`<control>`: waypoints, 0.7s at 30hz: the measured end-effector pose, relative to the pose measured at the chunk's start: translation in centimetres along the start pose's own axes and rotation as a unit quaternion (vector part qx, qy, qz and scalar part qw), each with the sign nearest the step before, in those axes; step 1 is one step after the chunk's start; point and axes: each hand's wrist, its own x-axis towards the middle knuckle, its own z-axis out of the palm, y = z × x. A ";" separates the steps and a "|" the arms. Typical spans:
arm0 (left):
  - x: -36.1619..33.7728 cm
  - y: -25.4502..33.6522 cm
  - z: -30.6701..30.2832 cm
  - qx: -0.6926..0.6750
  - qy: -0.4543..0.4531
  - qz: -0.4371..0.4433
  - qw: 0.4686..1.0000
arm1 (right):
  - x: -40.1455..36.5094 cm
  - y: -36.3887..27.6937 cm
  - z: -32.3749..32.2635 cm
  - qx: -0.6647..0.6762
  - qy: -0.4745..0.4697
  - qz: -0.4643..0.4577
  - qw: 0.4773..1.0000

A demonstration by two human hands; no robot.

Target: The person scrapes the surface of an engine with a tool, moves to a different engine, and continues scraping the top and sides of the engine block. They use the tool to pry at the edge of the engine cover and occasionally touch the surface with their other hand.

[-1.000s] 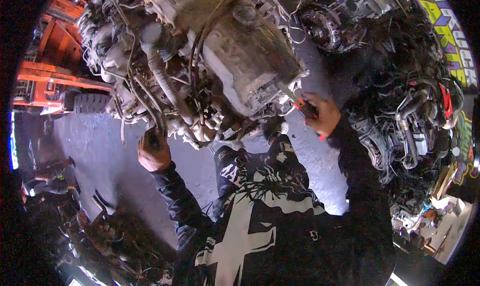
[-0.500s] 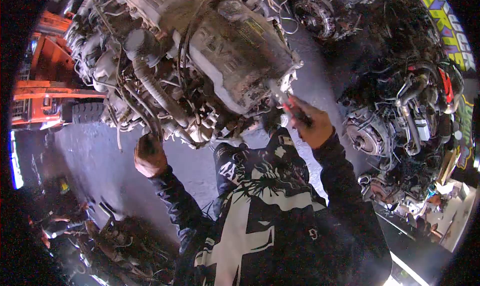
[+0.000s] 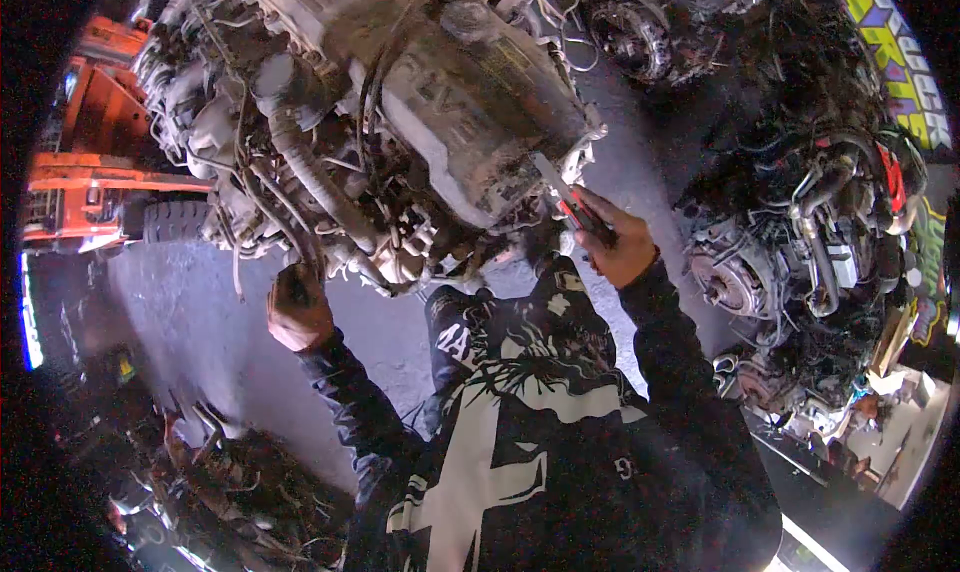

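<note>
A large dirty engine (image 3: 330,122) fills the top middle, its grey ribbed cover (image 3: 460,102) showing raised lettering. My right hand (image 3: 625,247) is closed around the red-and-black handle of a flat-bladed hand tool (image 3: 552,178). The tool's pale blade points up and left, overlapping the cover's near right corner in this view. At the engine's near left edge, my left hand (image 3: 298,310) is closed around the lower end of a dark hose (image 3: 312,252). A ribbed pipe (image 3: 305,172) runs beside that hose.
Several other engines and parts lie to the right, among them one with a round flywheel-like disc (image 3: 735,277). An orange vehicle (image 3: 105,172) with a black tyre (image 3: 175,221) stands at the left. More parts (image 3: 240,492) lie at lower left. Grey floor (image 3: 200,312) shows between them.
The tool in my right hand, blurred before, now shows clearly, its blade shifted slightly left and up over the cover's corner. My left hand stays at the hose.
</note>
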 end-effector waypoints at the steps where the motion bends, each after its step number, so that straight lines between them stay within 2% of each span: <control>1: -0.1 0.3 -0.2 -0.020 0.002 -0.028 0.999 | -0.2 0.2 0.4 0.006 -0.015 -0.029 0.999; 3: -0.1 0.3 -0.3 -0.037 0.008 -0.026 0.999 | -0.2 0.3 0.3 0.014 -0.031 -0.058 0.998; 5: 0.1 0.3 -0.2 -0.056 0.013 -0.018 0.998 | 0.0 -0.7 -0.6 0.045 -0.033 0.003 0.998; 6: 0.1 0.3 -0.2 -0.062 0.012 -0.020 0.998 | -0.1 -0.5 -0.4 0.045 -0.033 0.003 0.998; 8: 0.0 0.6 -0.6 -0.066 0.014 -0.027 0.997 | -0.3 0.0 0.3 0.027 -0.030 -0.049 0.998; 9: 0.1 0.9 -0.9 -0.050 0.002 -0.023 0.999 | -0.1 0.0 0.5 -0.045 -0.015 -0.110 0.993; 10: 0.2 1.2 -1.1 -0.034 -0.011 -0.016 0.999 | 0.0 -0.2 0.2 -0.044 -0.014 -0.110 0.993; 12: 0.3 1.4 -1.3 -0.047 -0.006 -0.019 0.999 | 0.2 -1.1 -0.5 0.013 -0.010 -0.026 1.000; 16: 0.1 1.2 -1.2 -0.038 -0.005 -0.017 0.999 | -0.1 -0.5 0.3 -0.051 0.027 -0.090 0.994; 18: 0.2 0.9 -0.9 -0.026 -0.016 -0.032 0.999 | -0.1 -1.4 -0.6 -0.040 -0.013 -0.065 0.997; 21: 0.0 0.7 -0.5 -0.014 -0.019 -0.044 0.999 | -0.3 0.7 0.5 0.005 0.024 -0.030 0.999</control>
